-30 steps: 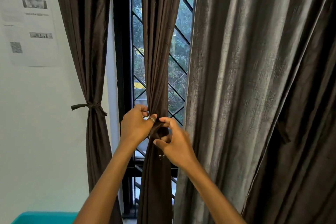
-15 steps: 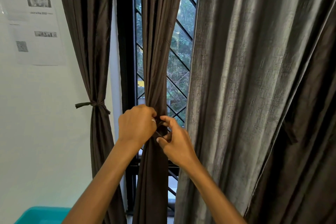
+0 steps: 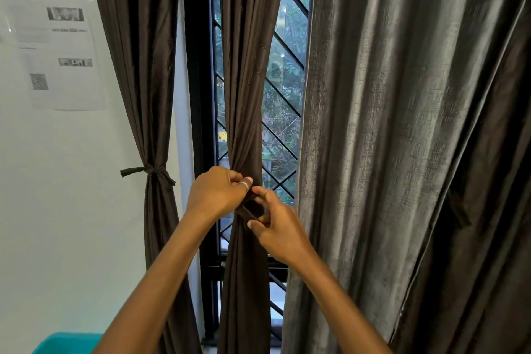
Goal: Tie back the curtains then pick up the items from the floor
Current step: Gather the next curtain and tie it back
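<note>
two hands (image 3: 218, 194) (image 3: 283, 231), one tie (image 3: 253, 207), one bunched curtain (image 3: 247, 80)

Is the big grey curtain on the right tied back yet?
No, the grey curtain hangs loose and unbound; only the far left curtain wears a tie.

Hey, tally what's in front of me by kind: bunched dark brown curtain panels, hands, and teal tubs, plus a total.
Bunched dark brown curtain panels: 2, the left panel tied, the middle panel with its tie strip in both hands
Hands: 2, left hand and right hand
Teal tubs: 1, teal tub
Total: 5
</note>
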Available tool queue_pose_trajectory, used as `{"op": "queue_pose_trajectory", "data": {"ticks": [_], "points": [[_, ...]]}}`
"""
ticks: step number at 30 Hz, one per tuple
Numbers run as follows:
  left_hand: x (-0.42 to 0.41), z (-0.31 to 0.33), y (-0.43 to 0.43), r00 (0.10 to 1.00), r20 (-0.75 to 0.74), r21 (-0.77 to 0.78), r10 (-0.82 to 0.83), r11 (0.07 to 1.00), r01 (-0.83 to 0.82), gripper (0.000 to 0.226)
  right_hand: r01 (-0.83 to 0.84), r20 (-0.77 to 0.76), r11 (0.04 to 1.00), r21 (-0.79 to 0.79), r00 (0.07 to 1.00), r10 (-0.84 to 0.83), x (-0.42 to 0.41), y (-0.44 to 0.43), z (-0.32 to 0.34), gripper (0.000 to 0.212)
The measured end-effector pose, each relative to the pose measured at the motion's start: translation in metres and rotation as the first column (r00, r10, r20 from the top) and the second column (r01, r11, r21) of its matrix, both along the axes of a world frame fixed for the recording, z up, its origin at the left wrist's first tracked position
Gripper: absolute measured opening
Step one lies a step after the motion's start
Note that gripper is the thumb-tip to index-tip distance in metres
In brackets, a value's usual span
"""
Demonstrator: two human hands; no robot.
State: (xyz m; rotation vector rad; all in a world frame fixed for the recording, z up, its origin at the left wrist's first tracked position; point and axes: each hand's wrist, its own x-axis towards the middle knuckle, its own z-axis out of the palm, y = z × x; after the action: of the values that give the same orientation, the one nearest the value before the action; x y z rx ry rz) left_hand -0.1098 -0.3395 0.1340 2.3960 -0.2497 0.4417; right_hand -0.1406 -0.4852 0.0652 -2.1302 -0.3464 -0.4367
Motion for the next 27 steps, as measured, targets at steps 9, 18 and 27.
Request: {"op": "queue_pose_trajectory", "data": {"ticks": [9,18,27], "points": [[0.012,0.005,0.013,0.970,-0.148,0.246,-0.195,0.942,0.227,0.091,0.028,0.044,0.998,-0.050,0.999,-0.026,0.005,-0.011,0.002,0.059],[0.018,0.007,0.010,0.979,-0.059,0.209,-0.196,0.956,0.204,0.056,0.035,0.071,0.990,-0.138,0.997,-0.025,0.003,-0.012,0.011,0.061],[0.021,-0.001,0.012,0.934,-0.168,0.021,-0.316,0.946,0.323,0.072,0.382,0.457,0.642,-0.665,0.888,-0.055,0.005,-0.013,0.029,0.026]]}}
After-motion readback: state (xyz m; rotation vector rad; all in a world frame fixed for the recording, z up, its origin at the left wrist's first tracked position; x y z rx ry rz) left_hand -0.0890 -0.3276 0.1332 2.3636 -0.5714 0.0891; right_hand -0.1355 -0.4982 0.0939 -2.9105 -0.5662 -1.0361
